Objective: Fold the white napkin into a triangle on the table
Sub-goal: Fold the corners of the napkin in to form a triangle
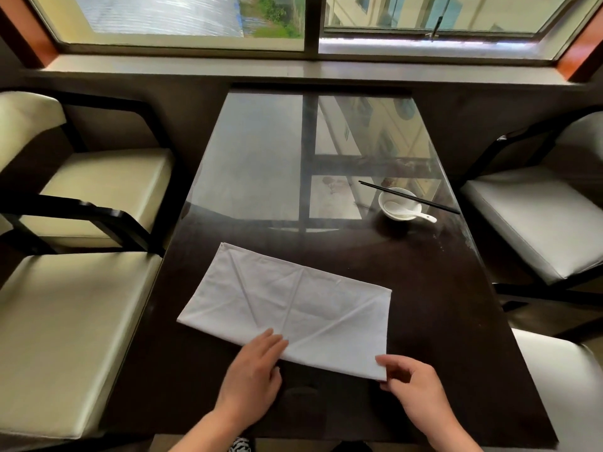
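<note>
The white napkin (pixel 293 305) lies flat on the dark glass-topped table (pixel 440 305) as a long rectangle, creased with diagonal fold lines. My left hand (pixel 253 370) rests with flat fingers on the napkin's near edge, around its middle. My right hand (pixel 411 383) pinches the napkin's near right corner between thumb and fingers.
A white bowl (pixel 399 203) with a white spoon (pixel 412 213) in it and black chopsticks (pixel 408 197) across its rim stands at the table's far right. Cream-cushioned chairs (pixel 75 321) flank the table on both sides. A window sill runs along the far end.
</note>
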### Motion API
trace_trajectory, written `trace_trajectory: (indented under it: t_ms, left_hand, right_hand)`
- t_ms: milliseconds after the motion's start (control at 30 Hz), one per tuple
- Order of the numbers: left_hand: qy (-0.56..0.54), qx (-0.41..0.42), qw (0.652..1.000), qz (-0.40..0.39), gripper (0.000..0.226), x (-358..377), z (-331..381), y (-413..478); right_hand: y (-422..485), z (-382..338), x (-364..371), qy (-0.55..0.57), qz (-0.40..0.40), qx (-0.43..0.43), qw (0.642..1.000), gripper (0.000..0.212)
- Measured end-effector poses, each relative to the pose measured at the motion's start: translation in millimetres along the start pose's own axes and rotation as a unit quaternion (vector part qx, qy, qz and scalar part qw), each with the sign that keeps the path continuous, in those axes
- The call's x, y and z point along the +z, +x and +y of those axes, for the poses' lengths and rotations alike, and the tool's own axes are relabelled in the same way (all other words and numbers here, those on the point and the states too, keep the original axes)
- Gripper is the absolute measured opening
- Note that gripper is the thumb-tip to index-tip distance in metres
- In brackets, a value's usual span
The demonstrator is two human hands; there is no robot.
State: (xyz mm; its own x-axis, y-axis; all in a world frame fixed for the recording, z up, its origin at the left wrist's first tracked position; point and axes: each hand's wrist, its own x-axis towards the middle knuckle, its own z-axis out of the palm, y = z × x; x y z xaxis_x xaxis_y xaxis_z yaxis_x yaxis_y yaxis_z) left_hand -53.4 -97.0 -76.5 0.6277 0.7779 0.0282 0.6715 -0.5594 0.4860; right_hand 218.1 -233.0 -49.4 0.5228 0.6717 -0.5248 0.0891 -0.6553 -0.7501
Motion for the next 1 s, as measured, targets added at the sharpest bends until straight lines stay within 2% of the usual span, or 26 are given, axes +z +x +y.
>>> trace_trajectory:
  t_ms: [67, 133, 300, 400, 467, 567, 633, 767, 933, 1000]
  left_hand:
    - [0.009, 0.029, 0.999, -0.037, 0.059, 10, 8, -4]
    - [0.0, 0.025, 0.998, -0.055, 0.062, 16, 11, -7]
    - [0.023, 0.011, 0.999, -0.035, 0.051, 17, 17, -11]
    - [-0.009, 0.0, 1.0, 0.011, 0.04, 21, 14, -13]
    - [-0.012, -0.005, 0.999, 0.039, 0.034, 23, 12, -13]
    - [-0.003, 0.009, 0.995, 0.098, 0.013, 26, 9, -15]
    - [0.002, -0.006, 0.993, 0.117, 0.024, 29, 7, -16]
    - [-0.014, -0.073, 0.989, 0.125, 0.022, 35, 5, -20]
    - [-0.036, -0.114, 0.982, 0.144, 0.029, 39, 6, -20]
    - [-0.038, -0.122, 0.98, 0.151, 0.019, 39, 5, -16]
  right_hand:
    - [-6, -5, -6, -0.089, 0.006, -0.05, 0.995, 0.042]
    - [-11, -10, -10, -0.142, 0.007, -0.102, 0.985, 0.033]
    - [-16, -27, -13, -0.245, -0.013, -0.223, 0.943, 0.02]
    - [-16, -40, -15, -0.278, -0.033, -0.264, 0.923, 0.018]
    - [-11, -48, -15, -0.252, -0.043, -0.276, 0.926, 0.019]
    - [2, -65, -13, -0.226, -0.052, -0.28, 0.932, 0.014]
    - [15, -78, -10, -0.222, -0.05, -0.297, 0.927, 0.009]
    - [48, -103, 0, -0.237, -0.051, -0.32, 0.916, 0.005]
    - [91, -124, 19, -0.263, -0.08, -0.289, 0.917, 0.004]
    - [107, -129, 27, -0.277, -0.089, -0.268, 0.918, 0.007]
